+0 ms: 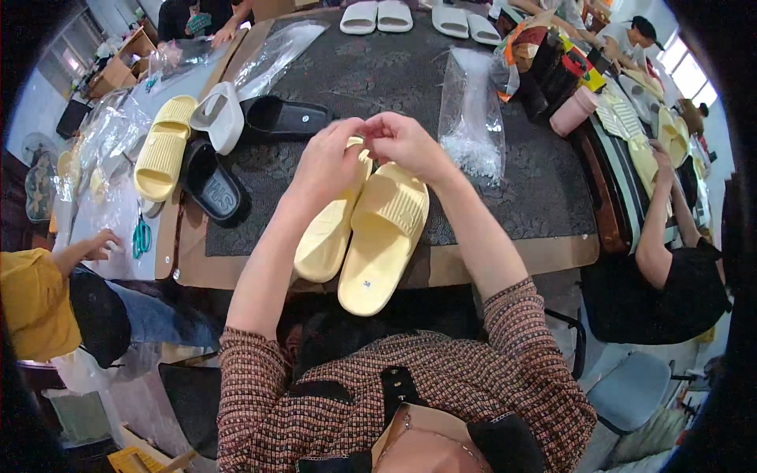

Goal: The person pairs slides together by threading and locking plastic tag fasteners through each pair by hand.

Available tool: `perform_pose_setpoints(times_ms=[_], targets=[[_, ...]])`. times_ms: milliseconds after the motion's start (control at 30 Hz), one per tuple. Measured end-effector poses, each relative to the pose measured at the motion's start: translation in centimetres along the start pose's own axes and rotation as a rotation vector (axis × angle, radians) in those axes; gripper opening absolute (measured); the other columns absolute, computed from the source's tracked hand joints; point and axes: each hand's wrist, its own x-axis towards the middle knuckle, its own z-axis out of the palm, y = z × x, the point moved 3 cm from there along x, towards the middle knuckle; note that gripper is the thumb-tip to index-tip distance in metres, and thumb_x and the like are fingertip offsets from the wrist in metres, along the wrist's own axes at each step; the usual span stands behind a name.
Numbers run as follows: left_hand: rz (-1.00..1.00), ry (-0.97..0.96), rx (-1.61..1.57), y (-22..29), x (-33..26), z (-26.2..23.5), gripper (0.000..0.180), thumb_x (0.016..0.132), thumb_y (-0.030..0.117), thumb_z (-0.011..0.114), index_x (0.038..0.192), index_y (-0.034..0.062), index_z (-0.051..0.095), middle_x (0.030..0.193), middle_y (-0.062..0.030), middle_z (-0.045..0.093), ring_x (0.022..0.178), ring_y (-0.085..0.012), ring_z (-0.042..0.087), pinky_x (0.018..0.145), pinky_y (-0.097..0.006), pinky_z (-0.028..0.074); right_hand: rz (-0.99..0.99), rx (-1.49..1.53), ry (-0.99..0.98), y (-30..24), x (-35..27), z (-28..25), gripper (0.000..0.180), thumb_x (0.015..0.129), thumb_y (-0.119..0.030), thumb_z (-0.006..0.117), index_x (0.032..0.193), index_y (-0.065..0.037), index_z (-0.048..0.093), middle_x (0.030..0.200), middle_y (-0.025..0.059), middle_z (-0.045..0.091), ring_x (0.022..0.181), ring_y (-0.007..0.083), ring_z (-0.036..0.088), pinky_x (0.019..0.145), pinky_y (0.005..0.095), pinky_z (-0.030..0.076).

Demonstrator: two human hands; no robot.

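left hand (327, 162) + right hand (406, 142): fingertips pinched together over pale yellow slides (371, 236) | pair side-by-side, near table edge (512, 256) | bag of plastic fasteners (471, 118) right

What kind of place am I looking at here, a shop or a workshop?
Most likely a footwear packing or finishing workshop. Both hands work at a pair of pale yellow slide sandals, more loose slides and clear plastic bags lie on the table, and other people sit nearby with more yellow slides.

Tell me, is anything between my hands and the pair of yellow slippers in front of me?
Nothing visible. The left hand and right hand already meet above the pair of yellow slippers, fingers at the straps.
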Motion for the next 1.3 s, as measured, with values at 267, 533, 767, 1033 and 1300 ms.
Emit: perform_pose_setpoints(times_ms=[267,533,767,1033,1300], targets=[[-0.132,-0.219,-0.01,-3.8,2.2,2.9,0.017,0.08,0.011,0.064,0.092,-0.0001,0.065,0.081,-0.014,0.066,0.07,-0.0202,0.064,0.066,-0.031,0.049,-0.089,0.311,0.322,2.4,-0.7,-0.4,0.029,0.08,-0.003,0.059,0.107,0.003,0.051,0.089,0.0057,0.058,0.075,0.0105,0.056,0.064,0.0235,0.048],[-0.436,-0.29,-0.503,-6.2,1.1,4.6,0.012,0.085,0.009,0.061,0.09,-0.0009,0.062,0.077,0.0005,0.06,0.068,-0.0054,0.053,0.059,-0.021,0.044,-0.025,0.301,0.437,3.3,-1.0,0.3,0.026,0.083,-0.003,0.057,0.108,0.002,0.05,0.089,0.0057,0.059,0.074,0.0091,0.055,0.063,0.0222,0.046],[-0.548,-0.234,-0.701,-6.1,0.6,4.8,0.006,0.085,0.007,0.059,0.088,0.001,0.061,0.076,0.0019,0.059,0.067,-0.0038,0.052,0.059,-0.019,0.042,-0.141,0.07,0.525,4.1,-0.9,0.7,0.025,0.084,-0.005,0.056,0.108,0.004,0.051,0.092,0.0075,0.06,0.08,0.0107,0.057,0.071,0.0248,0.048],[-0.545,-0.218,-0.741,-6.2,0.4,4.8,0.004,0.085,0.006,0.06,0.086,0.0017,0.06,0.074,0.0027,0.058,0.066,-0.0036,0.051,0.059,-0.019,0.041,-0.079,0.073,0.511,4.4,-1.2,0.9,0.016,0.084,-0.006,0.058,0.096,0.004,0.059,0.082,0.0055,0.062,0.073,0.0088,0.057,0.067,0.0242,0.048],[-0.562,-0.208,-0.767,-6.4,0.1,4.9,0.003,0.084,0.005,0.06,0.085,0.0018,0.061,0.074,0.0031,0.056,0.066,-0.0035,0.05,0.058,-0.019,0.041,-0.076,0.008,0.523,4.7,-1.3,1.0,0.015,0.082,-0.01,0.06,0.088,0.003,0.063,0.074,0.0047,0.063,0.067,0.0084,0.056,0.061,0.0245,0.047]])
